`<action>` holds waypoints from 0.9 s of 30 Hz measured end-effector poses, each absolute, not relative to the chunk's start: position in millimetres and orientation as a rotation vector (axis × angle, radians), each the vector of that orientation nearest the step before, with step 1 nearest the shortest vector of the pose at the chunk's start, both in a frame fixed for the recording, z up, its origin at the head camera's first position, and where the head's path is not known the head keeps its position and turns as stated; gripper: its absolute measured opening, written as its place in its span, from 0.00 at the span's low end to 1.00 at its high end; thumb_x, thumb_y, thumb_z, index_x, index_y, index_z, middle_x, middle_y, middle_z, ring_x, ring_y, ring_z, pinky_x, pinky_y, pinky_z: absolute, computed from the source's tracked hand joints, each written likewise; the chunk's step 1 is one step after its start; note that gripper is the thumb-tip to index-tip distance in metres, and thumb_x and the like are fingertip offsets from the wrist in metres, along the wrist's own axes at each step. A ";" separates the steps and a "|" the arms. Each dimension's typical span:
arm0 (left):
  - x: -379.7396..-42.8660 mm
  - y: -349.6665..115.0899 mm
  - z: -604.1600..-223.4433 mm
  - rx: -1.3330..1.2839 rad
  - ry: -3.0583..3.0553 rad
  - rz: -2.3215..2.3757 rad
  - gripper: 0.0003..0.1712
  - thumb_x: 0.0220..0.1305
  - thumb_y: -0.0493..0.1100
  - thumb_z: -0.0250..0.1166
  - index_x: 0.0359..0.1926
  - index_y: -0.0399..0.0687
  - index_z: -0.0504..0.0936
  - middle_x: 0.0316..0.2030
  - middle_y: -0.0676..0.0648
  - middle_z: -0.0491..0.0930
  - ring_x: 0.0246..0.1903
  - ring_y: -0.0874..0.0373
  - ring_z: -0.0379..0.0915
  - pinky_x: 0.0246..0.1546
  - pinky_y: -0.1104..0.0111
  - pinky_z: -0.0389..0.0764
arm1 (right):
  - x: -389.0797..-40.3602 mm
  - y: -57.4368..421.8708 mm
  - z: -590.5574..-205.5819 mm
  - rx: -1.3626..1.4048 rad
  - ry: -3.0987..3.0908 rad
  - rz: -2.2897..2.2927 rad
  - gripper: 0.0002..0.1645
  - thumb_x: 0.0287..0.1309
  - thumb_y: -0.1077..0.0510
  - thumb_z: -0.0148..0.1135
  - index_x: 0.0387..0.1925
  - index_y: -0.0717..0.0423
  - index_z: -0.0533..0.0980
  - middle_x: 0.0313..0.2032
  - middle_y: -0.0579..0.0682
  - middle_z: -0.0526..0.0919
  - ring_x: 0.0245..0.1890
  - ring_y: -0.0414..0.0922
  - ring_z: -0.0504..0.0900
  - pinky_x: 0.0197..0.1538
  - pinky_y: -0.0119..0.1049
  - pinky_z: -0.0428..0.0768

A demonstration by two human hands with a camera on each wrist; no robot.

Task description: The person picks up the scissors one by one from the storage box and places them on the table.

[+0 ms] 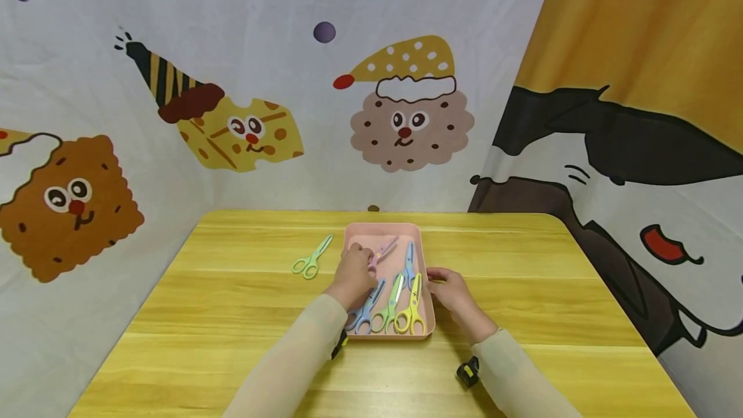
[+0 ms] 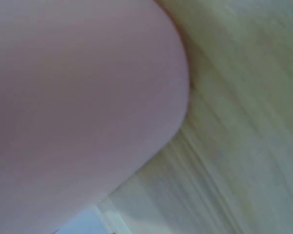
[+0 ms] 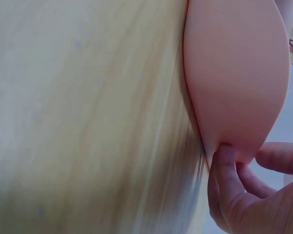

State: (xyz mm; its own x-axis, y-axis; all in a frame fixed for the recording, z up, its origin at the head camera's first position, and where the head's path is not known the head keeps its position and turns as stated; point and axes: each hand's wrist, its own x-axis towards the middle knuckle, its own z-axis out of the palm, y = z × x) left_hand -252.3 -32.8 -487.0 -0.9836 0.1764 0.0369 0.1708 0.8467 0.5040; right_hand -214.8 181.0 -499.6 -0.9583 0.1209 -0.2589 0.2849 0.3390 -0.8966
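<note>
A pink tray [image 1: 427, 315] lies on the table, and its pink outer wall [image 2: 88, 97] fills much of the left wrist view. Reaching into the tray, my left hand [image 1: 355, 276] holds pink scissors [image 1: 386, 250] near their handles; its fingertips are partly hidden. My right hand [image 1: 451, 290] grips the tray's right edge, fingers [image 3: 227, 165] against the outer wall. Inside lie blue scissors [image 1: 409, 260] at the upper right. Another blue pair [image 1: 367, 308], green scissors [image 1: 392, 302] and yellow scissors [image 1: 414, 305] lie near the front, blades pointing away.
Light green scissors [image 1: 312, 258] lie on the wooden table [image 1: 232, 289], left of the tray. A printed cloth [image 1: 278, 18] with cartoon figures hangs behind the table. Black wrist straps [image 1: 467, 371] show at both sleeves.
</note>
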 end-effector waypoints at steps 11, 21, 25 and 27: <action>-252.4 -35.5 -489.2 0.317 3.057 0.854 0.34 0.39 0.38 0.72 0.54 0.42 0.77 0.48 0.45 0.72 0.44 0.51 0.67 0.47 0.62 0.76 | -214.7 179.7 -499.2 0.374 2.436 -1.697 0.23 0.58 0.67 0.56 0.56 0.67 0.72 0.53 0.64 0.75 0.49 0.52 0.75 0.47 0.36 0.79; -251.0 -34.4 -486.9 0.271 3.043 0.892 0.38 0.41 0.38 0.73 0.58 0.44 0.74 0.52 0.47 0.70 0.48 0.52 0.66 0.52 0.62 0.76 | -212.8 180.2 -498.3 0.364 2.428 -1.703 0.23 0.58 0.67 0.56 0.56 0.68 0.72 0.52 0.65 0.75 0.46 0.50 0.77 0.44 0.36 0.80; -252.2 -35.6 -487.5 0.224 3.034 0.927 0.38 0.42 0.38 0.72 0.59 0.47 0.74 0.54 0.48 0.69 0.49 0.53 0.66 0.53 0.62 0.76 | -212.7 180.2 -497.9 0.359 2.434 -1.703 0.23 0.58 0.67 0.56 0.56 0.68 0.72 0.52 0.65 0.76 0.46 0.50 0.77 0.44 0.36 0.80; -252.7 -36.6 -487.3 0.207 3.032 0.948 0.38 0.42 0.38 0.72 0.59 0.48 0.74 0.54 0.49 0.69 0.49 0.53 0.66 0.52 0.62 0.76 | -212.8 180.2 -498.1 0.356 2.435 -1.704 0.23 0.58 0.67 0.56 0.56 0.68 0.72 0.52 0.65 0.76 0.46 0.51 0.77 0.44 0.36 0.80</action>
State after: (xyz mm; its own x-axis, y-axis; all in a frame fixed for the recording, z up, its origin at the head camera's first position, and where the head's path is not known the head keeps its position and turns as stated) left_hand -252.7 -36.6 -487.3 -0.9906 0.1113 0.0790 0.1365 0.8144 0.5640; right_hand -212.8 180.2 -498.1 -0.9610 0.1083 -0.2543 0.2760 0.3273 -0.9037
